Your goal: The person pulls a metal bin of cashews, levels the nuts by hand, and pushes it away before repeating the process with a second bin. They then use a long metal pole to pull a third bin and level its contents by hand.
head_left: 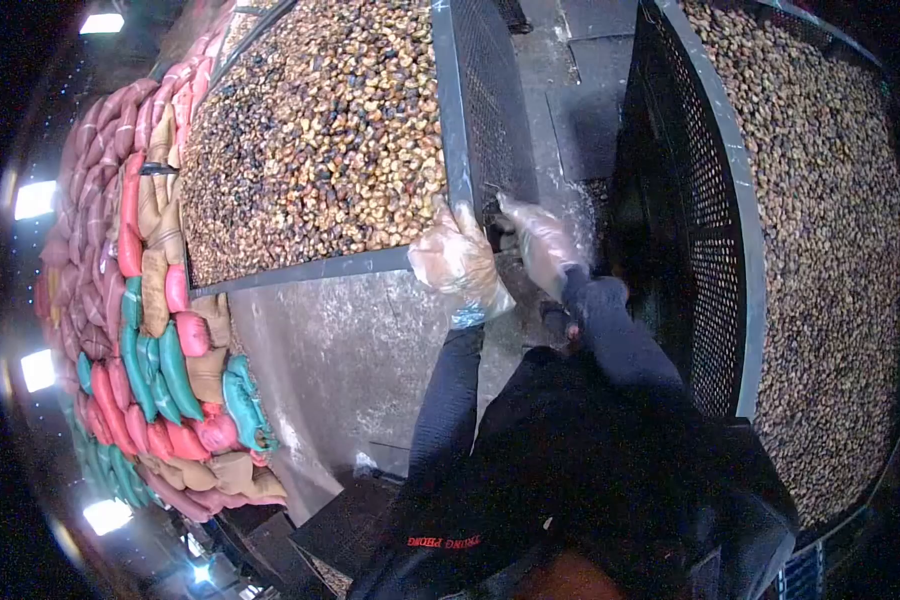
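Item: mesh bin, grey metal frame with perforated dark side walls, in the upper centre of the view; filled to the top with small round kernels, mixed tan, yellow and near-black

Rim: flat grey rail running to the near corner

Left hand: in a clear plastic glove, curled shut over the rim's near corner

Right hand: gloved likewise, fingers laid against the mesh side wall just beside the corner; grip cannot be told

Surroundings:
- second bin to the right, same build, holding a more even brown fill, with a narrow aisle between the two
- stacked sacks to the left, pink, red, teal and tan, pressed against the first bin
- stained concrete floor below the corner
- dark sleeves covering the lower centre
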A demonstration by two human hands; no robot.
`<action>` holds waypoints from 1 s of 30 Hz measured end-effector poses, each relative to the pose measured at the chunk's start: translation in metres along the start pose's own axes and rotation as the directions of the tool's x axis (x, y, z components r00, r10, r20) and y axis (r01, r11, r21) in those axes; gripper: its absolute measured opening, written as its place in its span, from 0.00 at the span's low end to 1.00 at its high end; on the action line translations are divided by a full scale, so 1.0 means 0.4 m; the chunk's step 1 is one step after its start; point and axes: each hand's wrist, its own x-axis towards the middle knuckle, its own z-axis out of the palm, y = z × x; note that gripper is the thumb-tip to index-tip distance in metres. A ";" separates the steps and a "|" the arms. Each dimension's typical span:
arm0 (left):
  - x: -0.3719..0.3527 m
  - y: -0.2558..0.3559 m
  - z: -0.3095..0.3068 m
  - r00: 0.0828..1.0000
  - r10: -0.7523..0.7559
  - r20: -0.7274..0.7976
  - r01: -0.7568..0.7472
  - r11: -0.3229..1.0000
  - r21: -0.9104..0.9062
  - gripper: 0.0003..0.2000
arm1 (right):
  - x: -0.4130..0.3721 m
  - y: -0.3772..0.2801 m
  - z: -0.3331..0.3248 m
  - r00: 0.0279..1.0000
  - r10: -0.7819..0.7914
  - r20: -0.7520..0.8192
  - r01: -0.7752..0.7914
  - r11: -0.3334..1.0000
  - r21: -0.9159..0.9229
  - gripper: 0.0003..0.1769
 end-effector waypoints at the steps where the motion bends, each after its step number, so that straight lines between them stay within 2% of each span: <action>1: -0.001 -0.002 0.000 1.000 0.011 -0.006 -0.011 1.000 0.000 0.19 | 0.005 0.020 0.013 0.999 0.020 0.029 -0.025 0.985 0.172 0.13; 5: -0.001 -0.004 0.000 0.998 0.040 -0.039 -0.040 0.999 -0.010 0.20 | 0.017 0.025 0.055 1.000 -0.011 -0.022 0.017 0.968 0.251 0.13; 7: 0.002 -0.005 0.001 0.997 0.051 -0.060 -0.052 0.999 -0.010 0.20 | 0.029 -0.001 0.068 0.984 0.161 -0.072 -0.149 0.977 0.156 0.10; 8: 0.001 -0.003 0.002 0.995 0.058 -0.080 -0.059 0.998 -0.008 0.20 | 0.059 0.017 0.048 0.984 0.161 -0.075 -0.148 0.976 0.157 0.10; 10: -0.001 0.008 -0.019 0.999 0.004 -0.042 -0.005 1.000 -0.014 0.19 | 0.116 0.072 0.001 0.989 0.134 -0.056 -0.137 0.989 -0.057 0.11; 11: -0.001 0.012 -0.030 0.999 -0.048 -0.005 0.048 0.999 -0.017 0.19 | 0.118 0.081 -0.006 0.988 0.138 -0.062 -0.141 0.989 -0.053 0.11; 12: -0.004 0.008 -0.025 0.999 -0.045 0.000 0.045 0.999 -0.019 0.19 | 0.094 0.049 0.023 0.986 0.158 -0.056 -0.156 0.987 0.038 0.10; 13: -0.004 0.001 -0.015 1.000 -0.013 -0.008 0.012 0.998 -0.055 0.19 | 0.082 0.032 0.034 0.984 0.174 -0.049 -0.166 0.978 0.128 0.09; 14: -0.006 -0.003 -0.007 1.000 0.020 -0.016 -0.021 0.996 -0.091 0.19 | 0.075 0.028 0.030 0.983 0.173 -0.056 -0.165 0.977 0.132 0.09; 15: -0.004 -0.002 -0.009 1.000 0.025 -0.011 -0.026 0.995 -0.092 0.19 | 0.072 0.033 0.018 0.997 0.064 -0.031 -0.066 0.997 -0.048 0.08; 17: 0.000 -0.002 -0.012 0.998 0.063 -0.014 -0.064 0.997 -0.036 0.19 | 0.085 0.041 -0.001 0.999 -0.035 0.012 0.036 0.974 -0.223 0.08; 18: -0.001 -0.002 -0.012 0.998 0.064 -0.008 -0.064 0.997 -0.034 0.19 | 0.114 0.070 -0.027 0.994 0.093 0.053 -0.092 0.996 -0.006 0.09; 19: -0.006 -0.001 -0.012 0.999 0.044 0.002 -0.044 0.998 -0.048 0.18 | 0.128 0.086 -0.040 0.971 0.207 0.120 -0.228 0.952 0.204 0.09; 20: -0.008 -0.002 -0.010 1.000 0.026 0.011 -0.025 0.998 -0.060 0.17 | 0.136 0.104 -0.056 0.970 0.213 0.119 -0.234 0.951 0.204 0.09; 21: -0.007 -0.004 -0.011 0.999 0.027 0.018 -0.026 0.998 -0.056 0.17 | 0.132 0.113 -0.060 0.950 -0.271 0.156 0.305 0.912 -0.276 0.10; 22: -0.006 -0.006 -0.012 0.999 0.045 -0.006 -0.046 0.997 -0.070 0.17 | 0.137 0.118 -0.065 0.848 -0.446 0.286 0.530 0.702 -0.476 0.10; 23: -0.004 -0.002 -0.009 0.998 0.062 -0.031 -0.065 0.994 -0.086 0.17 | 0.143 0.122 -0.071 0.697 -0.596 0.399 0.688 0.399 -0.606 0.10; 24: -0.004 0.000 -0.007 0.998 0.062 -0.023 -0.064 0.994 -0.083 0.17 | 0.152 0.114 -0.062 0.816 -0.491 0.305 0.571 0.599 -0.562 0.12; 26: -0.002 -0.008 -0.006 0.995 0.095 -0.015 -0.096 0.992 -0.076 0.16 | 0.154 0.109 -0.041 0.913 -0.343 0.221 0.408 0.774 -0.483 0.14; 28: -0.007 -0.015 0.002 0.994 0.105 -0.009 -0.105 0.991 -0.082 0.16 | 0.129 0.055 -0.006 0.838 -0.422 0.347 0.528 0.459 -0.715 0.16; 30: 0.001 -0.012 -0.004 0.994 0.106 -0.003 -0.106 0.990 -0.094 0.15 | 0.103 -0.007 0.026 0.751 -0.439 0.493 0.573 0.062 -0.817 0.18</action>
